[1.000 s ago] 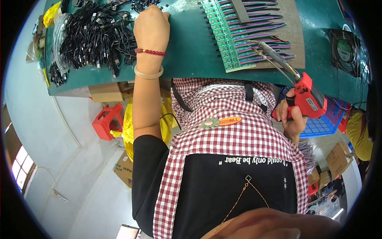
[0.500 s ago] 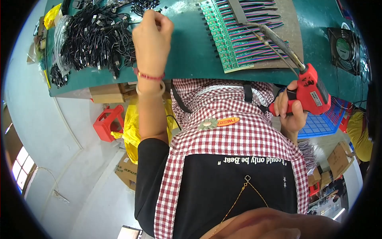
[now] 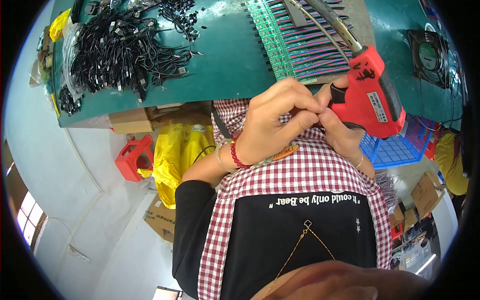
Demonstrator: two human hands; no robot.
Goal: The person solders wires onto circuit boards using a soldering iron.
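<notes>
My right hand (image 3: 344, 131) is closed around a red soldering gun (image 3: 371, 95), its metal barrel and thin feed tube pointing up and left over the table. My left hand (image 3: 280, 117) is pinched, thumb to fingers, against the right hand's fingertips in front of the apron. Whatever the left fingers hold is too small or hidden to make out. Just beyond the hands lies a row of green circuit boards (image 3: 272, 47) with multicoloured wires (image 3: 312, 52) attached. A grey bar (image 3: 297, 14) rests across those wires.
Black cables (image 3: 115, 55) with plugs are heaped at the table's left, with small black connectors (image 3: 185, 20) behind. A black fan (image 3: 430, 57) stands at the right. Below the table are a blue crate (image 3: 400, 145), a red stool (image 3: 134, 157) and a yellow bag (image 3: 172, 165).
My left hand has come back from beside the cable heap to meet the right hand. My right hand and the soldering gun have moved up and left, closer to the boards.
</notes>
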